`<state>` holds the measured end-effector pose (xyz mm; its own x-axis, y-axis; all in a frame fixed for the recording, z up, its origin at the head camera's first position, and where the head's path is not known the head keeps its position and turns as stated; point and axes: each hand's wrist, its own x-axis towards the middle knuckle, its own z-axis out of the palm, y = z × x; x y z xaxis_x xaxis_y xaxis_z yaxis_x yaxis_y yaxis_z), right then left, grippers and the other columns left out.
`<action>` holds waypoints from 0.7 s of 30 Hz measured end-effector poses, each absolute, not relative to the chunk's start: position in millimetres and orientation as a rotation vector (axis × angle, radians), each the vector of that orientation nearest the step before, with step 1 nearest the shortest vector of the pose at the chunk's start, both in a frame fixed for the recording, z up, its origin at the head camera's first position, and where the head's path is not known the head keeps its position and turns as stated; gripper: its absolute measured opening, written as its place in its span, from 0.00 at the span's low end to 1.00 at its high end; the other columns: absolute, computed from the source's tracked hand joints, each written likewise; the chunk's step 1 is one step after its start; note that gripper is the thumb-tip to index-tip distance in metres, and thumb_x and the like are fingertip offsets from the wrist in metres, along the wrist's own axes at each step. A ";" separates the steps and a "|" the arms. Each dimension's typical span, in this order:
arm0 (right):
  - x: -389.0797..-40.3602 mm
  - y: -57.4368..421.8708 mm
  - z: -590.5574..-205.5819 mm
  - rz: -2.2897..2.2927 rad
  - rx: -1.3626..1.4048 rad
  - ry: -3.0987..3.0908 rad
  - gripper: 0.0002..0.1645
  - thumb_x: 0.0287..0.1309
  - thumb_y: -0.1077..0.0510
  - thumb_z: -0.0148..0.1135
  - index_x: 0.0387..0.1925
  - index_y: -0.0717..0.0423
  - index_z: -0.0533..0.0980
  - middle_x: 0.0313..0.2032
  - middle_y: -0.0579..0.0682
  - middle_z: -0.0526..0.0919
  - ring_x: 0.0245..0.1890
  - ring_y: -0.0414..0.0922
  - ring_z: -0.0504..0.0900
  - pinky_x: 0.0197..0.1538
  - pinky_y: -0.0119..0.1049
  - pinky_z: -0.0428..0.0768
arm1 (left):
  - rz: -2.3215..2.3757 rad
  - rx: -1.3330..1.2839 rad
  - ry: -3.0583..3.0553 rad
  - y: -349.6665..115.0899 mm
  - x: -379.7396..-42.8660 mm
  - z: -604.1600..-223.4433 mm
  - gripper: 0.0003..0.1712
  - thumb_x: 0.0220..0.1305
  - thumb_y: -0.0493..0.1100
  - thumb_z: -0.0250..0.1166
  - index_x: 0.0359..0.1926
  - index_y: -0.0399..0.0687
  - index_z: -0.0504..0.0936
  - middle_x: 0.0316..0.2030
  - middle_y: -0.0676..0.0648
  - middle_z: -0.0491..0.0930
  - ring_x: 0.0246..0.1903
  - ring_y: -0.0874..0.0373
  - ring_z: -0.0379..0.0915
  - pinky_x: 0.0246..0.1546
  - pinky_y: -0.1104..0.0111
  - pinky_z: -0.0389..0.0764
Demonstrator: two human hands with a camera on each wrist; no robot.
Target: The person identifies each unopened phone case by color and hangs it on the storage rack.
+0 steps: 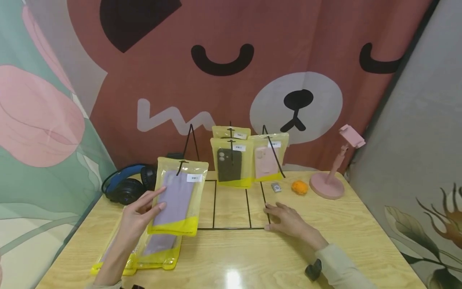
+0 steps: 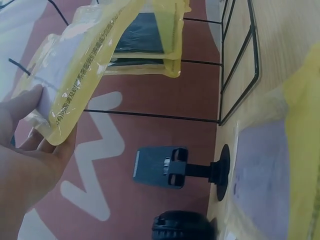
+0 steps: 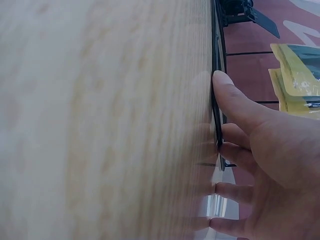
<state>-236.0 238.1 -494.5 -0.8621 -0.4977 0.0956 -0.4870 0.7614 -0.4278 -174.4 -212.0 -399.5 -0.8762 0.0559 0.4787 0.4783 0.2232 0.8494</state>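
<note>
My left hand [image 1: 138, 210] pinches a clear-and-yellow pouch with a lilac phone case [image 1: 177, 196] inside, thumb in front. The pouch is raised and slightly tilted, its top hole overlapping the tip of the rack's left hook in the head view. The black wire display rack [image 1: 231, 228] stands on the table. Dark phone cases in pouches [image 1: 229, 164] hang from its middle hook, and a pink phone case [image 1: 266, 160] in a pouch from the right one. My right hand [image 1: 288, 220] rests at the rack's front right corner, thumb and fingertips touching the base wire [image 3: 218, 110].
More pouches with lilac cases [image 1: 159, 245] lie on the table at left, under my left forearm. Behind them are headphones [image 1: 130, 186] and a dark phone stand [image 2: 162, 167]. A small grey gadget [image 1: 276, 187], an orange lump [image 1: 299, 187] and a pink phone stand [image 1: 326, 185] stand at right.
</note>
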 end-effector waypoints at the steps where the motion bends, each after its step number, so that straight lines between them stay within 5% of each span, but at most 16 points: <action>1: -235.9 238.2 -494.6 -0.699 -0.818 2.929 0.40 0.54 0.39 0.66 0.63 0.58 0.72 0.66 0.59 0.67 0.65 0.70 0.59 0.59 0.72 0.58 | -1.696 -0.479 -2.158 -210.4 -177.6 -399.8 0.24 0.62 0.32 0.64 0.60 0.40 0.77 0.26 0.49 0.60 0.22 0.58 0.53 0.21 0.69 0.62; 5: -236.1 239.0 -495.6 -0.692 -0.833 2.938 0.40 0.55 0.39 0.65 0.63 0.58 0.72 0.66 0.59 0.67 0.65 0.70 0.60 0.58 0.72 0.59 | -1.726 -0.367 -2.162 -204.8 -190.3 -400.2 0.25 0.62 0.35 0.66 0.61 0.43 0.77 0.28 0.52 0.65 0.23 0.60 0.56 0.25 0.73 0.68; 8: -236.7 240.0 -496.6 -0.693 -0.849 2.935 0.40 0.55 0.40 0.65 0.63 0.58 0.72 0.66 0.59 0.67 0.65 0.70 0.60 0.57 0.73 0.60 | -1.761 -0.252 -2.170 -202.3 -201.0 -400.9 0.26 0.62 0.39 0.67 0.61 0.46 0.77 0.31 0.59 0.73 0.40 0.64 0.69 0.37 0.80 0.73; 10: -237.0 240.7 -496.9 -0.697 -0.857 2.937 0.40 0.55 0.40 0.65 0.63 0.58 0.72 0.66 0.59 0.67 0.65 0.70 0.60 0.57 0.73 0.60 | -1.788 -0.195 -2.154 -200.6 -209.6 -401.9 0.26 0.61 0.40 0.68 0.61 0.46 0.77 0.27 0.61 0.71 0.53 0.64 0.66 0.46 0.83 0.71; 12: -237.3 241.6 -497.3 -0.699 -0.863 2.942 0.39 0.55 0.40 0.66 0.63 0.58 0.72 0.66 0.59 0.67 0.64 0.71 0.60 0.56 0.73 0.60 | -1.808 -0.160 -2.135 -198.5 -218.6 -403.4 0.26 0.60 0.41 0.69 0.61 0.48 0.78 0.35 0.63 0.76 0.58 0.64 0.64 0.50 0.82 0.71; 21: -238.6 242.0 -498.2 -0.695 -0.869 2.928 0.40 0.55 0.39 0.65 0.63 0.58 0.71 0.66 0.60 0.67 0.65 0.70 0.60 0.58 0.72 0.59 | -1.844 -0.124 -2.051 -186.3 -252.0 -409.8 0.26 0.59 0.40 0.70 0.60 0.53 0.79 0.54 0.55 0.78 0.40 0.67 0.74 0.37 0.80 0.75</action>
